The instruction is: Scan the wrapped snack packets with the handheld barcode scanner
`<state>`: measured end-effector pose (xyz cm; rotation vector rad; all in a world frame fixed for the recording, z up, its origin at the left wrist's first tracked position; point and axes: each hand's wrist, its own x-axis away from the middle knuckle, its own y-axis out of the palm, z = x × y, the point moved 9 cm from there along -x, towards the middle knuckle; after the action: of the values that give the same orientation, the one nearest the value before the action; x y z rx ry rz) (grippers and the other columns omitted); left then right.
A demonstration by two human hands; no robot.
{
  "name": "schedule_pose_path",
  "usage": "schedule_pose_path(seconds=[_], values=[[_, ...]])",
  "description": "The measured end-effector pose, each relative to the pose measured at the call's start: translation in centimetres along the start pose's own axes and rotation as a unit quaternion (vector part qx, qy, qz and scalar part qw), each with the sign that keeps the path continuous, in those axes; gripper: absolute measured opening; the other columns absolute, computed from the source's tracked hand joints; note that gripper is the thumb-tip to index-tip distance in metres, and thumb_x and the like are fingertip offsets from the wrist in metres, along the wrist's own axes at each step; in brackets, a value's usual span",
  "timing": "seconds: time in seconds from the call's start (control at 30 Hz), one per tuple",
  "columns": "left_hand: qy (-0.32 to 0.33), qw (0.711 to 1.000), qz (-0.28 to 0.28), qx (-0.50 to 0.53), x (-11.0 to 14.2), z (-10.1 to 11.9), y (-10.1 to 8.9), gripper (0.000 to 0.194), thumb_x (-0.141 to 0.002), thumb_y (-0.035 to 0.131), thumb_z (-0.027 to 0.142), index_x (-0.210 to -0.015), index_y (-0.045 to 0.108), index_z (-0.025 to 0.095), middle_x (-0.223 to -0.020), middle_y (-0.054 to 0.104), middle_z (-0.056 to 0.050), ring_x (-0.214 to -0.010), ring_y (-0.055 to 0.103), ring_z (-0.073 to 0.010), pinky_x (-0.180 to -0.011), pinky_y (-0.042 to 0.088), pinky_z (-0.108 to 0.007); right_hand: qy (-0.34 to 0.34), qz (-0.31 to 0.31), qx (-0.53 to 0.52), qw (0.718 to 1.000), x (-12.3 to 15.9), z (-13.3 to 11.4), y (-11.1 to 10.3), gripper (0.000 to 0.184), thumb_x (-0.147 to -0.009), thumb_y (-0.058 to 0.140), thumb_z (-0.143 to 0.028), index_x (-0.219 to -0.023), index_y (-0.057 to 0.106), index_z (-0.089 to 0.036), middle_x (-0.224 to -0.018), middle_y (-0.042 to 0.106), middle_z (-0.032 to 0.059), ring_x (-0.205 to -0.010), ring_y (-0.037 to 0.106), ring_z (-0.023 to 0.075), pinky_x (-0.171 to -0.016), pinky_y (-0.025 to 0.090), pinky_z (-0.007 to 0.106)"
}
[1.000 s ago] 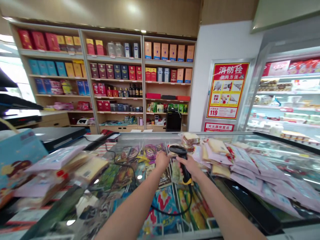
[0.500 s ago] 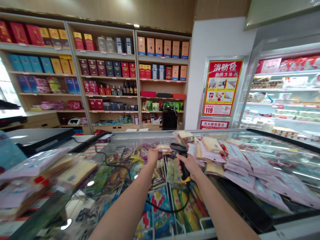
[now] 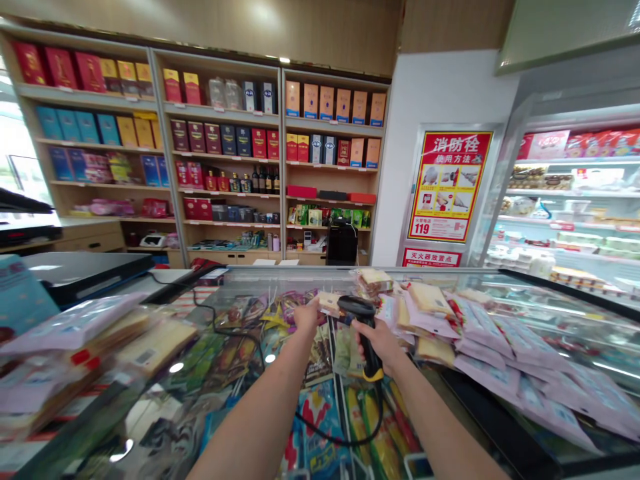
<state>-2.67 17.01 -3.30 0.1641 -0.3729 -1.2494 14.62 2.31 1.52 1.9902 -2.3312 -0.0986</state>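
My right hand (image 3: 379,345) is wrapped round the grip of a black barcode scanner (image 3: 369,340) with a yellow base. Its head points toward a small packaged sandwich bread (image 3: 329,302), which my left hand (image 3: 306,316) pinches by its near left edge. Both are held over the glass top of a chest freezer. From the scanner's base a black cable (image 3: 345,441) loops down and off to the left. Right of my hands lies a pile of wrapped bread slices (image 3: 429,299) and pale pink packets (image 3: 493,377).
More wrapped bread (image 3: 156,343) and pink packets are stacked at the left. Bagged ice creams (image 3: 320,423) show through the freezer glass. Behind stand shelves of boxed bottles (image 3: 227,140), and a lit display fridge (image 3: 575,193) is at the right.
The bread has turned so that more of its top faces me. The whole view has shifted slightly, with everything a little lower and to the right. My right hand still grips the scanner.
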Motion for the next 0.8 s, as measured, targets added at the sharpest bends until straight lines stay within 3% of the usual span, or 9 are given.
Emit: schedule_pose_path(seconds=[0.13, 0.33, 0.47, 0.6, 0.8], values=[[-0.036, 0.998, 0.011, -0.041, 0.1, -0.3, 0.3, 0.016, -0.072, 0.074, 0.020, -0.074, 0.059, 0.013, -0.053, 0.058, -0.004, -0.048, 0.063, -0.0218, -0.046, 0.053, -0.032, -0.002, 0.000, 0.015, 1.000, 0.3, -0.1, 0.3, 0.037, -0.066, 0.073, -0.049, -0.066, 0.052, -0.018, -0.050, 0.052, -0.0049, -0.038, 0.048, 0.0087, -0.036, 0.041, 0.022], [-0.057, 0.997, -0.008, -0.043, 0.6, 0.2, 0.6, 0.015, -0.069, 0.068, 0.005, -0.068, 0.056, 0.014, -0.050, 0.057, -0.002, -0.043, 0.060, -0.0193, -0.047, 0.054, -0.034, -0.010, -0.014, 0.016, 1.000, 0.4, -0.4, 0.7, 0.038, -0.065, 0.074, -0.049, -0.064, 0.051, -0.019, -0.050, 0.053, -0.0045, -0.039, 0.048, 0.0092, -0.037, 0.040, 0.022], [-0.046, 0.998, -0.033, 0.024, 1.5, 1.3, -1.1, 0.013, -0.071, 0.065, 0.007, -0.072, 0.055, 0.015, -0.054, 0.059, 0.000, -0.047, 0.062, -0.0160, -0.054, 0.057, -0.033, 0.002, -0.024, 0.009, 1.000, 0.7, -0.7, 0.9, 0.037, -0.065, 0.073, -0.049, -0.067, 0.051, -0.019, -0.051, 0.053, -0.0052, -0.038, 0.047, 0.0084, -0.037, 0.039, 0.022], [-0.043, 0.993, -0.074, 0.086, 2.7, 2.3, -3.3, 0.010, -0.073, 0.066, 0.010, -0.073, 0.057, 0.014, -0.059, 0.065, -0.001, -0.052, 0.064, -0.0165, -0.058, 0.058, -0.034, 0.012, -0.111, 0.027, 0.993, 1.8, -0.9, 2.4, 0.035, -0.066, 0.074, -0.046, -0.072, 0.052, -0.019, -0.053, 0.054, -0.0056, -0.040, 0.048, 0.0082, -0.038, 0.041, 0.021], [-0.003, 0.995, -0.057, 0.080, 4.2, 3.2, -5.1, 0.012, -0.077, 0.063, 0.012, -0.067, 0.058, 0.016, -0.058, 0.063, -0.002, -0.052, 0.062, -0.0149, -0.059, 0.054, -0.029, 0.036, -0.171, 0.076, 0.982, 2.9, -0.1, 3.9, 0.037, -0.065, 0.075, -0.044, -0.081, 0.052, -0.020, -0.054, 0.055, -0.0067, -0.039, 0.049, 0.0088, -0.036, 0.039, 0.021]])
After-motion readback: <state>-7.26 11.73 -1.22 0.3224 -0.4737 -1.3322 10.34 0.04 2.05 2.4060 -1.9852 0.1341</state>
